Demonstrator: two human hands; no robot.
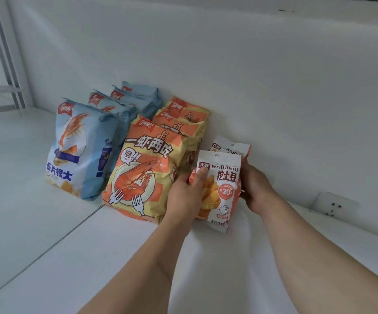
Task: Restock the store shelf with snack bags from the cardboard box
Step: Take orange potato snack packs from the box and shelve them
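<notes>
Placing: both hands stand a white-and-orange potato bag upright on the shelf, in front of a second bag of the same kind.
Left hand: grips the front bag's left edge, thumb across its face, fingers behind.
Right hand: curls round the bag's right edge from behind; its fingertips are hidden.
Front bag: upright, bottom seam on or just above the shelf, just right of the orange row.
Orange row: three prawn bags standing one behind another, rearmost near the back wall.
Blue row: four prawn-cracker bags, left of the orange row, likewise filed front to back.
Box: not in view.
Technique, as judged: settle the base flat, square the face forward, keep it close to the bag behind, then release both edges together so it does not tip.
Risk: a light, puffy bag may lean or slide forward.
</notes>
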